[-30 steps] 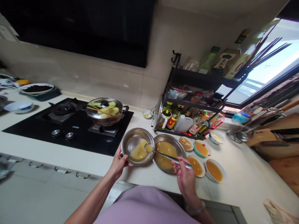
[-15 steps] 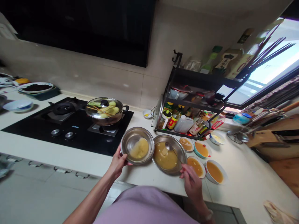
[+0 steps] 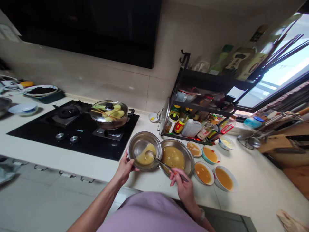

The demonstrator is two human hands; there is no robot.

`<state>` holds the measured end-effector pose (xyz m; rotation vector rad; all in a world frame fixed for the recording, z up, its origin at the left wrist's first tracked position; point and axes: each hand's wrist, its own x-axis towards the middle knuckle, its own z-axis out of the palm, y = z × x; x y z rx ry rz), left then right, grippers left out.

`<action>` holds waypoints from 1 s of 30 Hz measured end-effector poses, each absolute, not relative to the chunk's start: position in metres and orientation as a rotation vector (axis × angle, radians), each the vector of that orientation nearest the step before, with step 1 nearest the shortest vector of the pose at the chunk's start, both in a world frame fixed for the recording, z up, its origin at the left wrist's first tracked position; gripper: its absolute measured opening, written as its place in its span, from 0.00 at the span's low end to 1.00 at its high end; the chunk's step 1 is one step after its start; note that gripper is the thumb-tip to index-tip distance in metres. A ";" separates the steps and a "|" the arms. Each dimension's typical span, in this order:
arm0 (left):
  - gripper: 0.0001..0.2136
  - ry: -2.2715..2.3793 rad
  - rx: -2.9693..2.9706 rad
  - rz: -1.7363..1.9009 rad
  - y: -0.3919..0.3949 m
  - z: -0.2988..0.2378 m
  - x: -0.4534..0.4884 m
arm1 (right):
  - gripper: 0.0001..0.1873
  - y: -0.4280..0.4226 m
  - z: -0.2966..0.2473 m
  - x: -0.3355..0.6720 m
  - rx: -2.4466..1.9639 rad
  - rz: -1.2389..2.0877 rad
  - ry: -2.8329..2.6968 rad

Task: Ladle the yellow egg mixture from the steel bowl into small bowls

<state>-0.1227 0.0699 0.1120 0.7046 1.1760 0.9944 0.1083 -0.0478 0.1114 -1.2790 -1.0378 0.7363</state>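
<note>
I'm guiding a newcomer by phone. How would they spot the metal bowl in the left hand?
Find the black glass hob. Beside its right edge, the left hand holds a round, silver metal bowl. Its yellowish liquid covers only part of the bottom, unlike the fuller, round silver metal basin alongside.

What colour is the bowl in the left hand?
The bowl is silver; the head view shows it.
</note>
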 end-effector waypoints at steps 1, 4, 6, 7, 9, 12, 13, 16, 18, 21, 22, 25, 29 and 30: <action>0.41 1.175 0.703 0.996 0.069 0.111 -0.123 | 0.15 -0.046 0.108 0.108 -1.300 0.776 -0.960; 0.41 1.171 0.688 1.002 0.069 0.110 -0.125 | 0.21 -0.040 0.107 0.107 -1.327 0.828 -0.736; 0.41 1.163 0.686 1.008 0.069 0.111 -0.125 | 0.22 -0.038 0.112 0.107 -1.313 0.839 -0.656; 0.41 1.161 0.687 1.011 0.069 0.112 -0.126 | 0.23 -0.037 0.114 0.107 -1.305 0.841 -0.644; 0.41 1.164 0.684 1.014 0.069 0.114 -0.126 | 0.22 -0.036 0.118 0.109 -1.297 0.834 -0.654; 0.41 1.174 0.671 1.017 0.069 0.115 -0.126 | 0.21 -0.036 0.119 0.112 -1.308 0.803 -0.674; 0.41 1.176 0.669 1.015 0.070 0.116 -0.126 | 0.21 -0.036 0.118 0.114 -1.314 0.790 -0.674; 0.41 1.174 0.673 1.006 0.070 0.116 -0.126 | 0.21 -0.035 0.115 0.116 -1.315 0.767 -0.650; 0.41 1.173 0.674 1.001 0.071 0.115 -0.125 | 0.20 -0.035 0.116 0.116 -1.306 0.773 -0.616; 0.41 1.178 0.678 1.000 0.073 0.115 -0.125 | 0.20 -0.034 0.120 0.118 -1.300 0.785 -0.562; 0.42 1.176 0.682 1.001 0.073 0.115 -0.125 | 0.19 -0.034 0.123 0.120 -1.300 0.786 -0.549; 0.41 1.157 0.695 1.005 0.074 0.115 -0.125 | 0.16 -0.037 0.129 0.129 -1.303 0.769 -0.522; 0.41 1.153 0.678 1.014 0.075 0.116 -0.126 | 0.13 -0.041 0.132 0.151 -1.296 0.677 -0.518; 0.41 1.156 0.674 1.017 0.075 0.115 -0.127 | 0.14 -0.043 0.131 0.157 -1.302 0.647 -0.510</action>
